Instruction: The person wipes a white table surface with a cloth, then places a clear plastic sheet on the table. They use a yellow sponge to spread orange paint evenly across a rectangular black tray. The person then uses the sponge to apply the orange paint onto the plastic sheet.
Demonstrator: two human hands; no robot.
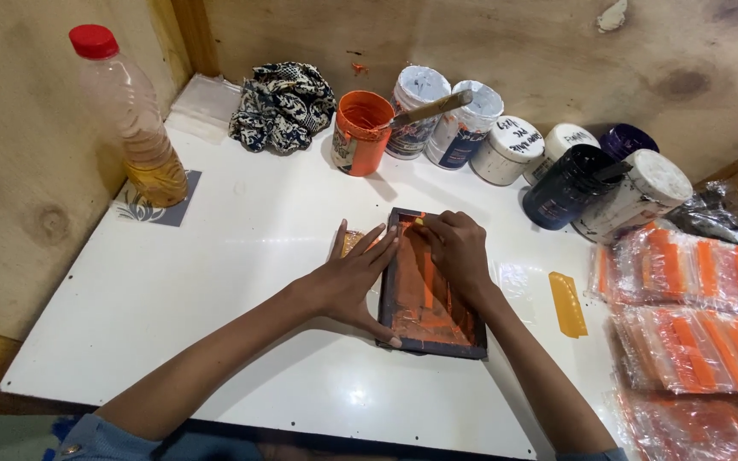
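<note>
The left hand [354, 277] lies flat, grasping nothing, pinning the dark screen frame [431, 286] mid-table [215, 256]. The right hand [457, 249] presses inside it, its grip hidden. If the pinning slackens, the frame may slip and smear orange ink. Far behind, the open orange tub [360, 132] holds paint; the lidded jars' [514, 149] contents are hidden.
</note>
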